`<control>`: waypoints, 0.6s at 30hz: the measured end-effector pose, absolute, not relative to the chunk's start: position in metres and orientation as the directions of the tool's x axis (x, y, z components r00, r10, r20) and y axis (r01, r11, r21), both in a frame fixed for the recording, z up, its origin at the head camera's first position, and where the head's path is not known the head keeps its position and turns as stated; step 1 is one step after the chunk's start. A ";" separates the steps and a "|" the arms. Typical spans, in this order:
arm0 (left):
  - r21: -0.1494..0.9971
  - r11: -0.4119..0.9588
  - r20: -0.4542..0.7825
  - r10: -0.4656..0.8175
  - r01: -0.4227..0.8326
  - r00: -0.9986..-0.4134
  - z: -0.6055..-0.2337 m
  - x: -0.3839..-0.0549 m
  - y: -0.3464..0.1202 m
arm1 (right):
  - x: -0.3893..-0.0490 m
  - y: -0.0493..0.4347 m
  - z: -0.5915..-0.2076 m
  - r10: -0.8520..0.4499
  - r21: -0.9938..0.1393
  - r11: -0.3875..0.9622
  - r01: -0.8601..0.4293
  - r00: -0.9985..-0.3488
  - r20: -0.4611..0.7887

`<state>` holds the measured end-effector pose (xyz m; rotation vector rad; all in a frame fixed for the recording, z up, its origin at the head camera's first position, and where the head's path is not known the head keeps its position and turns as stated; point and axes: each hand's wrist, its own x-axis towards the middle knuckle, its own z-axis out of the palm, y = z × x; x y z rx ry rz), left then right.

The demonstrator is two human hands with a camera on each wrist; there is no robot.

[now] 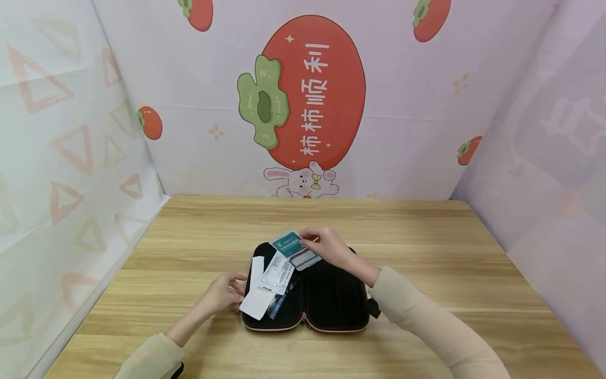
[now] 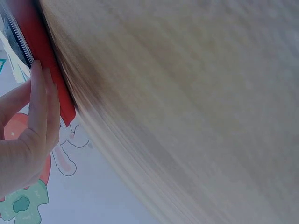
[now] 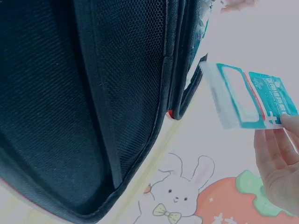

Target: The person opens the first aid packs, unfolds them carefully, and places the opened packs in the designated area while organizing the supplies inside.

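A black zip case (image 1: 333, 302) lies spread open on the table, its outer shell (image 2: 58, 84) red in the left wrist view. My left hand (image 1: 223, 293) rests at the case's left edge, fingers nearly straight against the zipper and side. Above the case, my right hand (image 1: 327, 246) pinches a teal-and-white packet (image 3: 240, 95) by one end between thumb and fingers. In the left half lie a white strip-like packet (image 1: 257, 303), a white packet with printed text (image 1: 280, 271) and a dark, shiny plastic packet (image 1: 278, 304). The held packet overlaps these in the head view.
The case's right half has a mesh pocket (image 3: 133, 70). A dark strap (image 1: 373, 308) sticks out at its right edge. The wooden table (image 1: 426, 237) meets a printed cloth backdrop (image 1: 402, 131) behind and cloth walls at both sides.
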<state>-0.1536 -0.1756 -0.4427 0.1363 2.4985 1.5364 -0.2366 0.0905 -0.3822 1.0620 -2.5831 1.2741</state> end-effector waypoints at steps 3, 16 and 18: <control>0.892 0.452 -0.124 0.185 -0.028 -0.975 -0.443 -0.154 -0.175 | -0.237 0.095 -0.385 -0.526 -0.687 0.416 -0.596 -0.774 0.353; 0.889 0.457 -0.125 0.183 -0.028 -0.975 -0.443 -0.154 -0.175 | -0.235 0.122 -0.401 -0.391 -0.829 0.407 -0.384 -0.893 0.222; 0.887 0.460 -0.127 0.180 -0.031 -0.975 -0.443 -0.154 -0.175 | -0.234 0.127 -0.403 -0.374 -0.847 0.396 -0.355 -0.905 0.204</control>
